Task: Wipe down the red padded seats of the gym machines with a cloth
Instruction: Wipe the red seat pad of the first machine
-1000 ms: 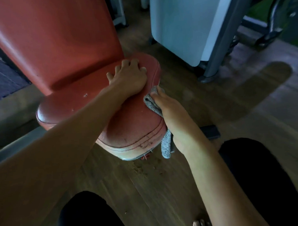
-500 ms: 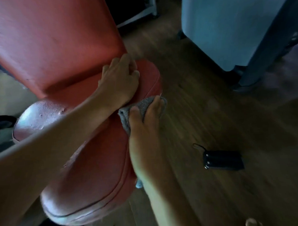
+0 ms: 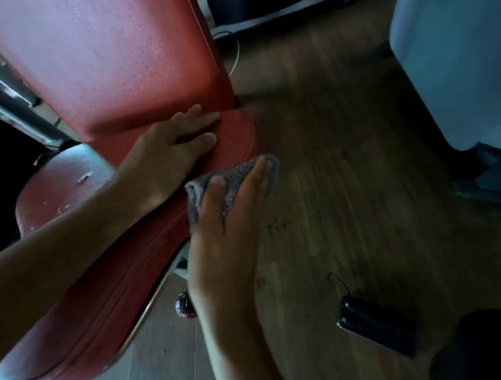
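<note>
One red seat (image 3: 99, 297), wooden floor (image 3: 344, 200)

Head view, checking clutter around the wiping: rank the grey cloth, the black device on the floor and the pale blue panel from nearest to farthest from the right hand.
1. Grey cloth, pressed under the right hand at the edge of the red seat.
2. Black device, on the wooden floor, lower right.
3. Pale blue panel, upper right, beyond it.

Seat (image 3: 104, 296) was red vinyl-looking padding, slightly shiny, with stitched seams and some scuffed, chipped spots. Backrest (image 3: 123, 60) had a fine grainy, matt finish. Cloth (image 3: 235, 177) was grey nubby terry-type stuff. Floor (image 3: 344, 185) looked like matt wood planks, and the black case (image 3: 376, 328) lying on it was glossy plastic
</note>
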Demonstrator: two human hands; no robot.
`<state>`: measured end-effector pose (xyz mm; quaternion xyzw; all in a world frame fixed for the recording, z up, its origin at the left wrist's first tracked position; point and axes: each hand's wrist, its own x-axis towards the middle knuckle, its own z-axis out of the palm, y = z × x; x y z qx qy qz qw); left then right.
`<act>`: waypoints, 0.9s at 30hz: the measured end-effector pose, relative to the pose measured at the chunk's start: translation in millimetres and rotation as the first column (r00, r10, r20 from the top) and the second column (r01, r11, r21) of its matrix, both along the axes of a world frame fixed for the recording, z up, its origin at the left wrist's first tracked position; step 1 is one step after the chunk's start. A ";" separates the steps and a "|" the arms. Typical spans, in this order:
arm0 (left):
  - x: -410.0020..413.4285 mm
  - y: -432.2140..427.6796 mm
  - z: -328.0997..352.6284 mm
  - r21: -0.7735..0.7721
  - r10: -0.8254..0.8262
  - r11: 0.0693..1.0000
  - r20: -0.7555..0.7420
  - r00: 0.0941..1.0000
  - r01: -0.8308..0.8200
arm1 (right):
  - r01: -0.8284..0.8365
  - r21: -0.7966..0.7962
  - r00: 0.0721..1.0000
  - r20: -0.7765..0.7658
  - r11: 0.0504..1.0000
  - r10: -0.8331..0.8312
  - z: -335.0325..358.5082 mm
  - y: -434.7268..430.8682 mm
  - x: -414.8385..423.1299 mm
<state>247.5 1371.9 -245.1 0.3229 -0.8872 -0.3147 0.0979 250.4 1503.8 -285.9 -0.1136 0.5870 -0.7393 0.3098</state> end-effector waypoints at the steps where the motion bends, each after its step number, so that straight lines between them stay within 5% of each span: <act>1: -0.3 1.3 0.6 -0.008 0.025 1.000 0.009 1.000 -0.025 | 0.014 -0.010 1.000 0.023 1.000 -0.014 -5.5 -4.5 -9.2; 27: -2.4 6.5 1.7 -0.092 0.077 0.993 0.103 0.992 -0.068 | 0.005 -0.172 0.993 0.117 0.985 0.015 -11.2 -12.2 -56.5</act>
